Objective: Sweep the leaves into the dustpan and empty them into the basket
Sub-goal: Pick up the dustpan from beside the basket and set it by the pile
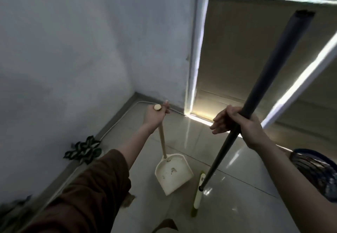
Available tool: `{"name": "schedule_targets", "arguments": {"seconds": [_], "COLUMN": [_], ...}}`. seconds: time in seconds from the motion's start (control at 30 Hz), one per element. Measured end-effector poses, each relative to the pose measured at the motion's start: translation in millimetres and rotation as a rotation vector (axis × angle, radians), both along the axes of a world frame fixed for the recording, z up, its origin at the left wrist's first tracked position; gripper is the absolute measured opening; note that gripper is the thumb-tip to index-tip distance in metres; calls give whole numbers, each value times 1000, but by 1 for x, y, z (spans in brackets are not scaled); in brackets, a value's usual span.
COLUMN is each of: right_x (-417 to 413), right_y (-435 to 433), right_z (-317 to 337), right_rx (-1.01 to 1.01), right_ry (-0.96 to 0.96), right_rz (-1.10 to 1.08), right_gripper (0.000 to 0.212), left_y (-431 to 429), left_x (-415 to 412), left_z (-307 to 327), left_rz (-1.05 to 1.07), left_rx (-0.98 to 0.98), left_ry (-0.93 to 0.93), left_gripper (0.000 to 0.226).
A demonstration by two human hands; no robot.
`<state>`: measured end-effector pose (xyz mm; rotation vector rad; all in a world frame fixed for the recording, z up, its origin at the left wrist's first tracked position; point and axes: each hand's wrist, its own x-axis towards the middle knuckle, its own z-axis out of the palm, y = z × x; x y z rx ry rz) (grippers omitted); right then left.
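My left hand point(156, 115) grips the top of a long wooden handle whose cream dustpan point(173, 173) rests on the tiled floor, with a few leaf scraps inside it. My right hand point(235, 123) is closed around the dark broom handle point(262, 94). The broom's pale green head point(198, 192) touches the floor just right of the dustpan. A brown leaf point(129, 200) lies on the floor near my left sleeve, and another point(166, 225) lies at the bottom edge. The dark basket point(319, 170) stands at the right, partly hidden by my right forearm.
A green-and-white leafy plant point(83, 150) sits by the left wall, with a cable running along the skirting. A closed door point(255, 59) with light leaking under it is ahead. Glossy floor tiles point(237, 205) spread between the wall and the basket.
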<state>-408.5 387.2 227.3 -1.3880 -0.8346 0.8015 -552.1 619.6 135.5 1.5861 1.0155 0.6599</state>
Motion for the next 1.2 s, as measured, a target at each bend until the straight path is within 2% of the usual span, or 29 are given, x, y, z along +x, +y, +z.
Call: {"name": "schedule_targets", "arguments": {"seconds": [0.3, 0.67, 1.0, 1.1, 1.2], "right_x": [-122, -252, -324, -338, -348], "right_y": [108, 183, 220, 226, 229], "right_z": [-17, -44, -45, -47, -49], "right_rx": [-52, -99, -97, -89, -76], "right_ry": [-120, -232, -258, -268, -264], "right_rz": [279, 504, 548, 529, 531], "right_gripper": [35, 32, 30, 34, 36], "left_y": [70, 67, 31, 21, 13], "left_x": [-209, -425, -538, -556, -565], "left_z": [-3, -22, -50, -62, -71], "left_rz": [528, 1047, 1390, 1470, 1539], "left_rx": [20, 2, -94, -133, -184], "left_ry": [103, 135, 169, 260, 266], "left_gripper": [41, 41, 40, 54, 60]}}
